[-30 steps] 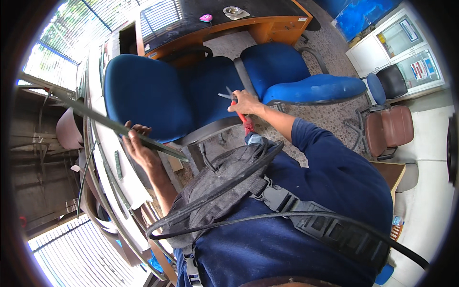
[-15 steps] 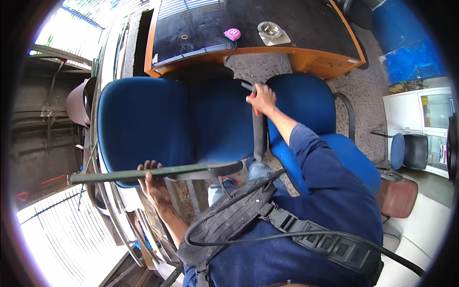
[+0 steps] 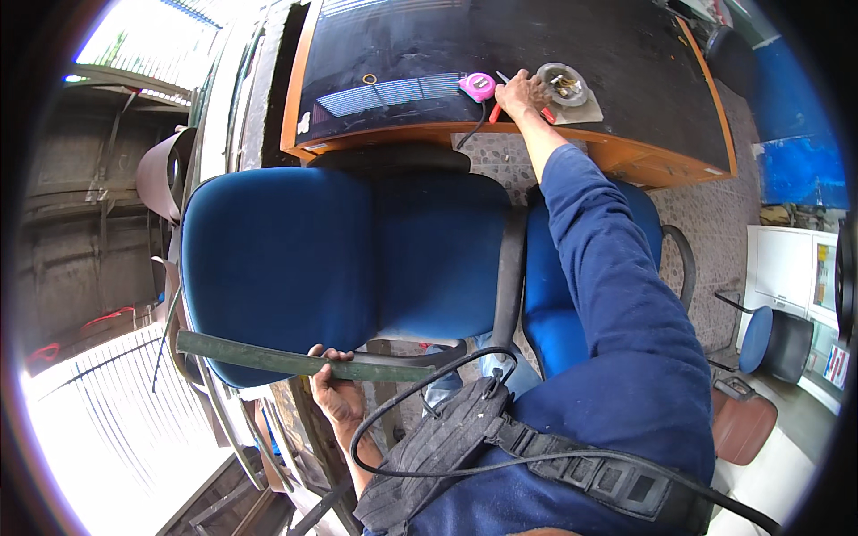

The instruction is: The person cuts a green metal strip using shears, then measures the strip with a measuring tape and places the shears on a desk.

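A long, flat, dull-green strip (image 3: 268, 356) is gripped in my left hand (image 3: 338, 393), level with the front of a blue chair. Its left end reaches over the seat's edge, its right end toward the strap on my body. Across the dark desk, my right hand (image 3: 525, 95) is closed over a red-handled tool (image 3: 496, 113) with two handles and a narrow grey tip. The palm covers its middle, so its exact kind is unclear. Just left of that hand lies a pink tape measure (image 3: 478, 87); a glass ashtray (image 3: 565, 85) with butts sits to its right.
Two blue padded chairs (image 3: 277, 268) stand between me and the wooden-edged black desk (image 3: 429, 45). A black armrest (image 3: 510, 272) rises between them. A black cable (image 3: 572, 453) crosses my chest. A small ring (image 3: 369, 79) lies on the desk. A white cabinet (image 3: 778, 268) stands at right.
My right hand has moved forward with the red-handled tool, from above the chair armrest to the desk. My left hand has shifted right and tilted the green strip, showing its broad face.
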Tool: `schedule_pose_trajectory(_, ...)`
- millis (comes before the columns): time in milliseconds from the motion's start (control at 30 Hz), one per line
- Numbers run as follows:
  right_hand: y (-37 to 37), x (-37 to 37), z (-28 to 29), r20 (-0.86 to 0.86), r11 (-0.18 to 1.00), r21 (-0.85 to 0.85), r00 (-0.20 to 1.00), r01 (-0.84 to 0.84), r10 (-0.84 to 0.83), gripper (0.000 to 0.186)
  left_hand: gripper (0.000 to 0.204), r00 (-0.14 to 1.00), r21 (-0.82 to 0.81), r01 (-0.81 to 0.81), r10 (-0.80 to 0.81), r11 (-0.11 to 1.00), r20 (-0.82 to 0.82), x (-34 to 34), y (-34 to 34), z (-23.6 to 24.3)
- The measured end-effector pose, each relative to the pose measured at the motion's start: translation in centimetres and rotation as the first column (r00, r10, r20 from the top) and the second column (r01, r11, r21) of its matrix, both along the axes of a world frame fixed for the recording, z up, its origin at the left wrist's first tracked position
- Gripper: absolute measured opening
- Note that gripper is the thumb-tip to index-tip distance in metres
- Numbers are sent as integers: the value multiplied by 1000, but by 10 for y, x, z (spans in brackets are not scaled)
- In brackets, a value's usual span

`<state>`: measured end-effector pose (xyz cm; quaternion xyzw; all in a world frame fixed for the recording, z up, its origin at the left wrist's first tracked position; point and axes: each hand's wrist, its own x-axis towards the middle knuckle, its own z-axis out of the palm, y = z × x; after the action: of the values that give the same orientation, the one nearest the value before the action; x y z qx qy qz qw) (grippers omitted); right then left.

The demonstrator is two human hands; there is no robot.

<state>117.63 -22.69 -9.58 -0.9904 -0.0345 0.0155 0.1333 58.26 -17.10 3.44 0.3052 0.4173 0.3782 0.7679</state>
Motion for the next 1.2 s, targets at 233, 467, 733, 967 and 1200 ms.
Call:
schedule_pose_trajectory(233,64,-45,20,1,734,-36,734,-678,679,57,44,994,-31,-6,3,1000,-110,5,2,3)
schedule_pose_trajectory(467,8,-31,-21,-41,515,818,868,-255,495,45,24,939,65,148,-120,987,-322,44,14,11)
schedule_pose_trajectory(733,-18,-337,150,-445,313,874,352,372,824,37,29,945,147,306,-281,940,-170,62,24,28)
schedule_pose_trajectory(967,-20,-420,242,368,389,411,541,-824,757,52,33,910,167,412,-413,896,-28,65,26,55)
schedule_pose_trajectory(1200,-29,-436,267,293,442,227,494,-868,819,49,31,859,152,491,-506,858,76,36,27,77)
